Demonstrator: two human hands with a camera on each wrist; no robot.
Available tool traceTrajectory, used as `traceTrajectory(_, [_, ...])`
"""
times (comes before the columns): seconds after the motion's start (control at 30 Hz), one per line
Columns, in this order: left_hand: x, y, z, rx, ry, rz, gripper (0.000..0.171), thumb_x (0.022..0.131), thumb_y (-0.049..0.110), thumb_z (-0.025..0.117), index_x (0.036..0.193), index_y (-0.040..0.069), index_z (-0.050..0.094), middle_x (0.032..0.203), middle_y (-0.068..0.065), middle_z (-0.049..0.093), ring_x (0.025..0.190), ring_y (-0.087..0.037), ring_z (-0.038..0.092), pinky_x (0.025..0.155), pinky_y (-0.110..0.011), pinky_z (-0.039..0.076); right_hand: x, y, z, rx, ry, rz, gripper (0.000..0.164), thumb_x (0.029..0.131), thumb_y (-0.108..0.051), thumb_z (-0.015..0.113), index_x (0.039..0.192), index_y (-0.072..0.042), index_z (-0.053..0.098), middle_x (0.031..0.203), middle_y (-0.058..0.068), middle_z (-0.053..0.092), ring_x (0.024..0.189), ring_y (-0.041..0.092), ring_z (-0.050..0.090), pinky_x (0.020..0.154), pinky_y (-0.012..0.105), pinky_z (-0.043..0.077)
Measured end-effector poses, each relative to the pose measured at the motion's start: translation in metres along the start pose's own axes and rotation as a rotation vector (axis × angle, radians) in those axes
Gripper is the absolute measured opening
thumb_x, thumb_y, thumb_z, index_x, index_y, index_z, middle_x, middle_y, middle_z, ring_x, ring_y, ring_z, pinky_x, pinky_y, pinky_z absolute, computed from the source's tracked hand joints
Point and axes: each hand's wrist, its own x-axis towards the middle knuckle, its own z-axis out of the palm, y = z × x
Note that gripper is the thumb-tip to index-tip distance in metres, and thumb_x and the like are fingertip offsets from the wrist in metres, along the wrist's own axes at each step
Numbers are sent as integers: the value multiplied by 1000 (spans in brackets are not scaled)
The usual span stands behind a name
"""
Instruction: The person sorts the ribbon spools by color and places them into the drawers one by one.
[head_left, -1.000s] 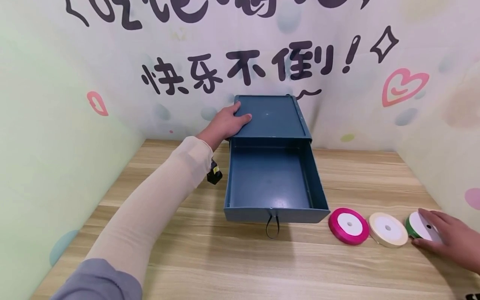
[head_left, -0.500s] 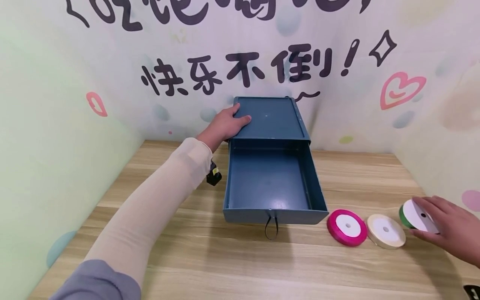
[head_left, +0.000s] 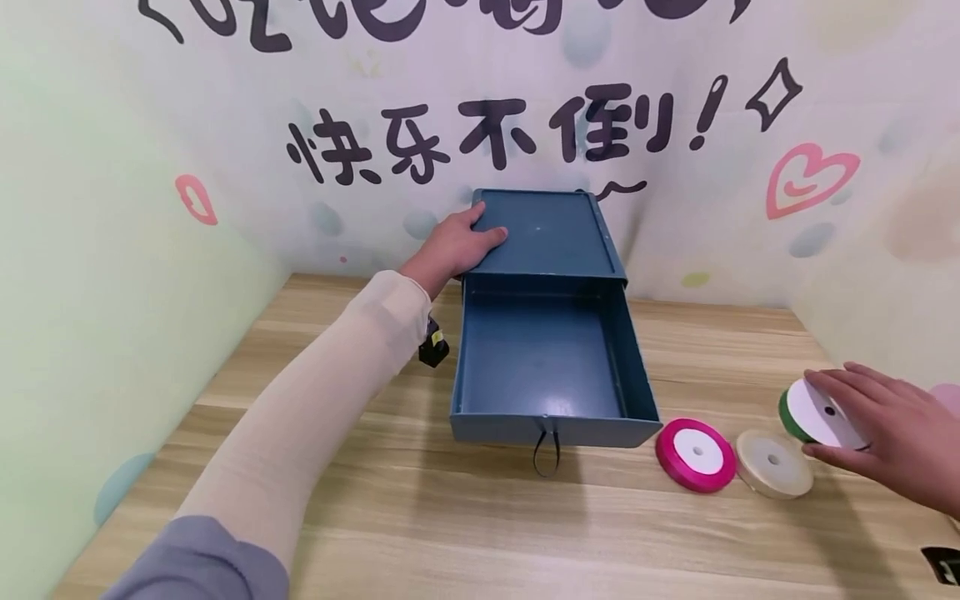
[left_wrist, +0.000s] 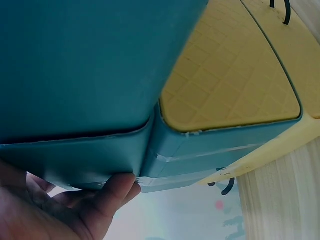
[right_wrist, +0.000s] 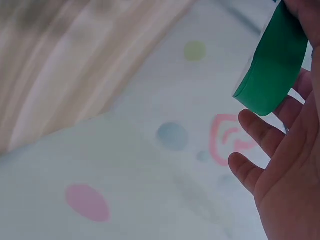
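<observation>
My left hand grips the left edge of a small blue drawer cabinet, its thumb lying on the top. The cabinet's top drawer is pulled out, with a bare inside and a black loop on its front. Yellow sections of the cabinet show below the blue part in the left wrist view. My right hand holds a spool of green ribbon above the table, between thumb and fingers. The ribbon's green edge shows in the right wrist view, where two fingertips stand off it.
A magenta ribbon spool and a cream ribbon spool lie flat side by side, right of the drawer's front. The wooden table meets a printed wall cloth behind the cabinet.
My right hand has lifted the green ribbon spool off the table and carried it up and leftward. The left hand keeps its place on the cabinet; drawer and other spools stay put.
</observation>
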Motion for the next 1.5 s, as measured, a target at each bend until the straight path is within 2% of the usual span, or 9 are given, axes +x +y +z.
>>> traceTrajectory(0.17, [1, 2, 1, -16, -1, -10, 73, 101, 49, 51, 161, 28, 14, 166, 0, 14, 150, -20, 15, 118, -37, 23, 15, -14, -12, 1, 9, -28, 102, 51, -53, 91, 135, -8, 56, 127, 21, 58, 129, 45, 42, 120, 43, 11])
traceTrajectory(0.37, [1, 0, 3, -12, 0, -24, 73, 101, 49, 51, 161, 28, 15, 166, -1, 15, 150, -21, 16, 118, -38, 23, 34, -26, -24, 10, 53, -140, 97, 53, -61, 88, 129, -7, 60, 121, 15, 61, 108, 39, 50, 110, 22, 16])
traceTrajectory(0.5, [1, 0, 3, -23, 6, -23, 73, 101, 48, 52, 161, 28, 15, 166, -1, 15, 150, -21, 16, 118, -38, 24, 46, -30, -33, 11, 47, -203, 96, 57, -63, 86, 129, -7, 60, 119, 14, 61, 106, 38, 50, 109, 15, 8])
traceTrajectory(0.73, [1, 2, 3, -32, 10, -28, 73, 101, 49, 52, 161, 28, 16, 165, -1, 16, 150, -21, 17, 118, -38, 23, 66, -37, -47, -7, 51, -283, 90, 67, -73, 75, 127, -7, 62, 119, 16, 62, 108, 38, 50, 114, 19, 9])
traceTrajectory(0.9, [1, 3, 3, -34, 13, -23, 73, 101, 49, 52, 161, 28, 17, 165, 0, 16, 150, -21, 17, 118, -38, 23, 81, -44, -55, -30, 28, -306, 92, 72, -80, 65, 128, -8, 62, 120, 18, 63, 112, 39, 50, 113, 27, 19])
traceTrajectory(1.0, [1, 3, 3, -35, 15, -21, 72, 101, 49, 52, 161, 28, 17, 165, 0, 16, 150, -21, 17, 118, -38, 23, 88, -49, -60, -48, -4, -300, 91, 70, -77, 70, 130, -9, 61, 122, 18, 62, 115, 40, 49, 117, 31, 17])
traceTrajectory(1.1, [1, 3, 3, -37, 19, -22, 72, 101, 48, 52, 161, 28, 17, 165, -1, 16, 150, -21, 18, 117, -38, 24, 94, -55, -66, -68, -41, -282, 93, 61, -63, 85, 133, -10, 60, 124, 18, 62, 118, 41, 48, 119, 43, 17])
traceTrajectory(1.17, [0, 3, 3, -39, 22, -25, 72, 101, 48, 53, 161, 28, 17, 165, -1, 17, 150, -21, 18, 117, -37, 25, 99, -60, -70, -87, -61, -274, 95, 56, -54, 90, 134, -11, 59, 125, 16, 61, 118, 41, 46, 120, 43, 12])
traceTrajectory(1.5, [-1, 3, 2, -61, 22, -25, 72, 101, 47, 53, 161, 28, 17, 165, -1, 16, 150, -22, 19, 117, -38, 26, 124, -83, -87, -142, -104, -320, 99, 54, -53, 92, 138, -12, 58, 130, 15, 59, 123, 42, 44, 120, 48, 9])
